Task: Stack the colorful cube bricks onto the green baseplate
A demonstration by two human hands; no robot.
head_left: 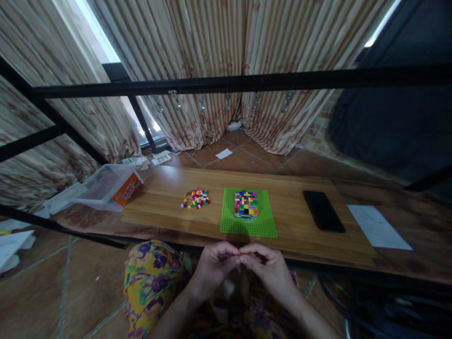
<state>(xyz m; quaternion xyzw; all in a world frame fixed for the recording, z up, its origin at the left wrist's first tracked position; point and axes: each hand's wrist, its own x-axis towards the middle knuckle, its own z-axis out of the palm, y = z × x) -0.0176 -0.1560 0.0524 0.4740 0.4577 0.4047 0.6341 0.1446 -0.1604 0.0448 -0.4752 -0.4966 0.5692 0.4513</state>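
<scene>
My left hand and my right hand meet fingertip to fingertip just in front of the table's near edge. Both are closed in a pinch around a tiny red piece, perhaps a toy brick, mostly hidden by the fingers. Beyond them lies a green studded baseplate. A block of many-coloured bricks stands built up on its middle. To the left, a loose pile of small coloured bricks is spread on the wooden tabletop.
A clear plastic box with an orange label is at the table's left end. On the right lie a black phone and a white sheet of paper. A black metal bar crosses beyond the table, before striped curtains.
</scene>
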